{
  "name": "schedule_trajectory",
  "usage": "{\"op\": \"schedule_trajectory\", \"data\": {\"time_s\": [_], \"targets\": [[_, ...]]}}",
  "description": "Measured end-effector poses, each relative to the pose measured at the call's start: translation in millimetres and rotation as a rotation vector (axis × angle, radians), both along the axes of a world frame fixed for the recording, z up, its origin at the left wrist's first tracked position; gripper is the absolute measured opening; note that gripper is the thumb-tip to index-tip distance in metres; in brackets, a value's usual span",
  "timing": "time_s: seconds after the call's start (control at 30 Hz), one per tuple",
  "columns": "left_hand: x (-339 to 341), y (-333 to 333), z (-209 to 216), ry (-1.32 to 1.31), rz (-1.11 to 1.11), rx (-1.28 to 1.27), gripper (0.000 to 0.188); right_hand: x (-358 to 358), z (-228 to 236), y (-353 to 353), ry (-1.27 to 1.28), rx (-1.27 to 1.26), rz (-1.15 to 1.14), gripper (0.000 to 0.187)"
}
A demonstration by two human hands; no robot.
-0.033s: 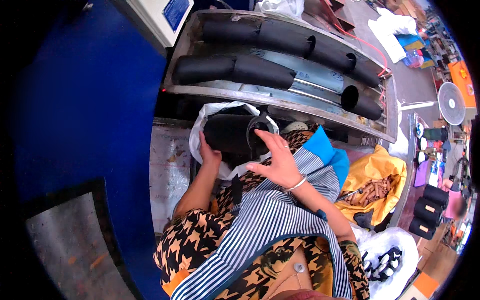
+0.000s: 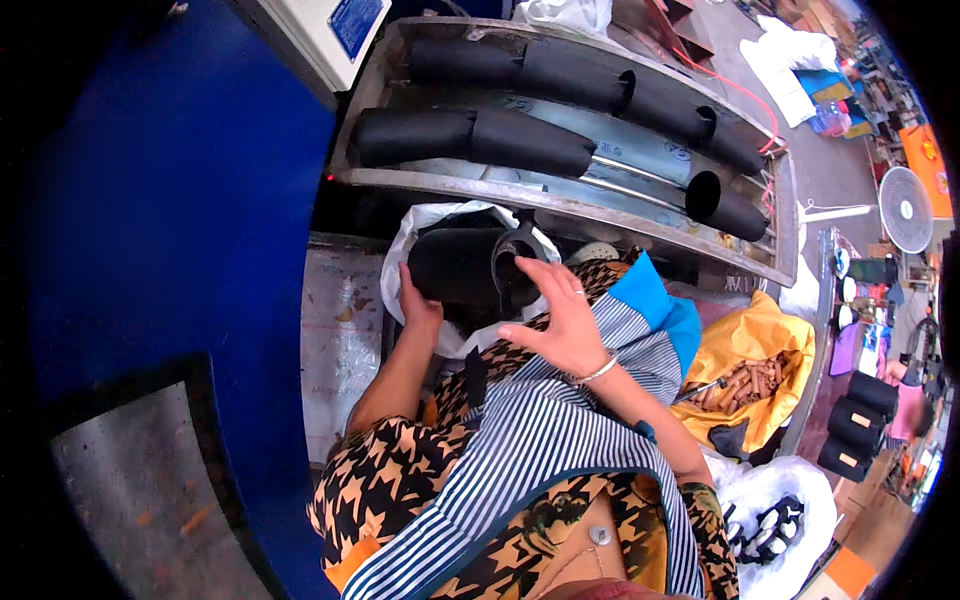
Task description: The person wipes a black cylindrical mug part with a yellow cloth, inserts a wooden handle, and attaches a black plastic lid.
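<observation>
A black tube point(image 2: 455, 266) sits at a white bag's point(image 2: 396, 262) mouth, its left end gripped by the left hand point(image 2: 421, 308); the right hand point(image 2: 567, 326), loosely spread, is at its open end. Beyond, a metal tray point(image 2: 520, 194) holds more tubes point(image 2: 528, 141).

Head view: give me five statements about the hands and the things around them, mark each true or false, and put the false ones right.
1. The left hand is against the black cylinder. True.
2. The right hand is clenched in a fist. False: the right hand's thumb and fingers are spread apart.
3. A pale bracelet circles the right wrist. True.
4. The yellow bag holds black cylinders. False: the yellow bag holds brown pieces.
5. The metal tray beyond the hands holds black tubes. True.
</observation>
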State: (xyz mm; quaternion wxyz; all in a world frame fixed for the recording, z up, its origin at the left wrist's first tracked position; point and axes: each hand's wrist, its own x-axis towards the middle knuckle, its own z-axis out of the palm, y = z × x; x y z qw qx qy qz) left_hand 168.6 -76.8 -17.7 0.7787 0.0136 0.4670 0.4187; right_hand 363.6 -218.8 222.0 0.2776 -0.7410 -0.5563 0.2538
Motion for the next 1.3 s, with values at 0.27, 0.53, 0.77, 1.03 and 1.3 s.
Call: {"op": "schedule_trajectory", "data": {"time_s": [0.27,0.53,0.77,1.03,1.3], "targets": [[22,10,78,-0.18,-0.315,0.101,0.058,27,2,-2,-0.661,0.468,0.324,0.068],[171,8,178,-0.342,-0.617,0.506,0.046,133,21,-33,-0.389,0.532,-0.665,0.059],[378,-6,134,0.183,-0.618,0.657,0.038,145,-41,-169,-0.482,0.047,-0.684,0.049],[462,55,44,0.732,-0.664,0.628,0.064,122,-82,-202,-0.54,-0.056,-0.647,0.04],[457,58,24,0.444,-0.819,0.568,0.052,129,-77,-201,-0.503,-0.035,-0.711,0.033]]}}
